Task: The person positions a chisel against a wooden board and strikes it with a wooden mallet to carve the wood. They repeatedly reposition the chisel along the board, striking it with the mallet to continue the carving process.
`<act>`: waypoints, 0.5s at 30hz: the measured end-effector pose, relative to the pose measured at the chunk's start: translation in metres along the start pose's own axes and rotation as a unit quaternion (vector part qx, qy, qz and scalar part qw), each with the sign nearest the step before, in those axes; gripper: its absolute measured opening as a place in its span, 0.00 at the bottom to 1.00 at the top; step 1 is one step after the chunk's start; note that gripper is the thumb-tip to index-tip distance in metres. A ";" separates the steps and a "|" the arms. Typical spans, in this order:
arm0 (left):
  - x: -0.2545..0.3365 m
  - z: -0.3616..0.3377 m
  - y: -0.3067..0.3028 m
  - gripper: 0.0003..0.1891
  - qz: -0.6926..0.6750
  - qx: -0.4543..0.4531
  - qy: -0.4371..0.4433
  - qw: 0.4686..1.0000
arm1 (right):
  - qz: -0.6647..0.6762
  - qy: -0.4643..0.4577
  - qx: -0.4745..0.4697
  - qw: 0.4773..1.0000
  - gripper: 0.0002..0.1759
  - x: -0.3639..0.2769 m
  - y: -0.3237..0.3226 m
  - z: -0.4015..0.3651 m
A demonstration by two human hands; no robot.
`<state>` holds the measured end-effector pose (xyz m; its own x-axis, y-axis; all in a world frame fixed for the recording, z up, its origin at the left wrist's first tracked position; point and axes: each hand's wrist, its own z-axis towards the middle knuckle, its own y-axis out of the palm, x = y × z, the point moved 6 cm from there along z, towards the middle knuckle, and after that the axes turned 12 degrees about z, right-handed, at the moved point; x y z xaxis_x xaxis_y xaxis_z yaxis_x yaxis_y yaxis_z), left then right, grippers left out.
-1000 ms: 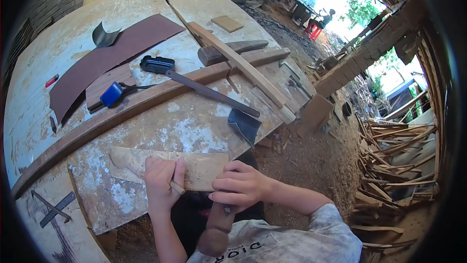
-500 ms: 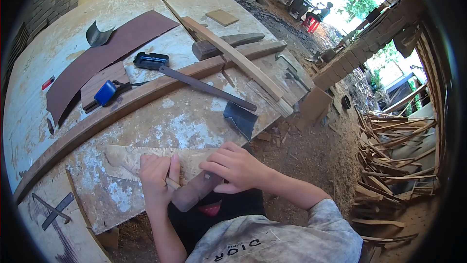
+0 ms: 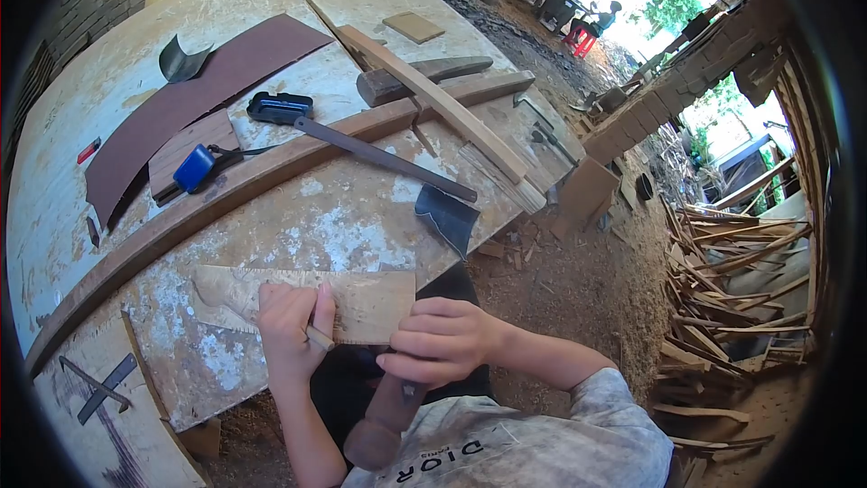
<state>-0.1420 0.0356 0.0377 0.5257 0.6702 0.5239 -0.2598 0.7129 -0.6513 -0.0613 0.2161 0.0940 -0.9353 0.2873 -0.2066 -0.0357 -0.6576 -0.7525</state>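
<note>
My left hand (image 3: 289, 324) is closed around a chisel (image 3: 320, 339); only the end of its pale round handle shows, and its blade is hidden. Under that hand lies a flat, light wooden board (image 3: 377, 297) with a rough, notched far edge, near the front of the workbench. To its right, my right hand (image 3: 442, 339) grips a dark wooden mallet (image 3: 384, 427). The mallet's thick head points down toward my shirt, apart from the chisel handle.
A long timber bar (image 3: 235, 192) crosses the bench (image 3: 181, 362). Beyond it are brown sandpaper (image 3: 203, 109), a blue case (image 3: 194, 168) and another mallet (image 3: 384, 88). A dark flat metal strip (image 3: 388, 160) lies across the bar. A person (image 3: 601, 20) sits far back.
My right hand has moved right, and the mallet head has swung down toward my body, away from the chisel handle. More of the board shows. My left hand stays nearly in place.
</note>
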 end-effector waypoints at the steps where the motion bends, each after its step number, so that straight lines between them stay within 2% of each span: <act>1: 0.000 0.000 0.000 0.20 0.000 0.000 0.001 1.000 | -0.004 -0.010 0.000 1.000 0.28 -0.001 0.003 -0.003; 4: 0.001 0.000 0.000 0.20 0.003 0.009 0.001 1.000 | -0.011 0.086 -0.099 0.991 0.35 0.027 0.016 -0.019; 5: 0.001 0.000 -0.001 0.19 0.005 0.014 0.000 1.000 | 0.004 0.180 -0.117 0.977 0.26 0.038 0.011 -0.012; 8: 0.000 0.000 0.000 0.19 0.000 0.008 -0.002 1.000 | -0.038 0.123 -0.077 0.989 0.27 0.023 0.004 -0.009; 13: -0.001 0.000 0.000 0.19 0.007 0.000 -0.003 1.000 | -0.011 -0.018 0.028 0.999 0.26 0.007 0.000 -0.014; 15: 0.000 -0.001 0.000 0.19 0.009 -0.001 -0.002 1.000 | -0.025 0.105 -0.065 0.992 0.28 0.027 0.003 -0.013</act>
<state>-0.1415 0.0355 0.0370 0.5184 0.6840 0.5133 -0.2682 0.7000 -0.6619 -0.0818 0.2309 0.0779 -0.8392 0.4649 -0.2821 -0.0216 -0.5468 -0.8370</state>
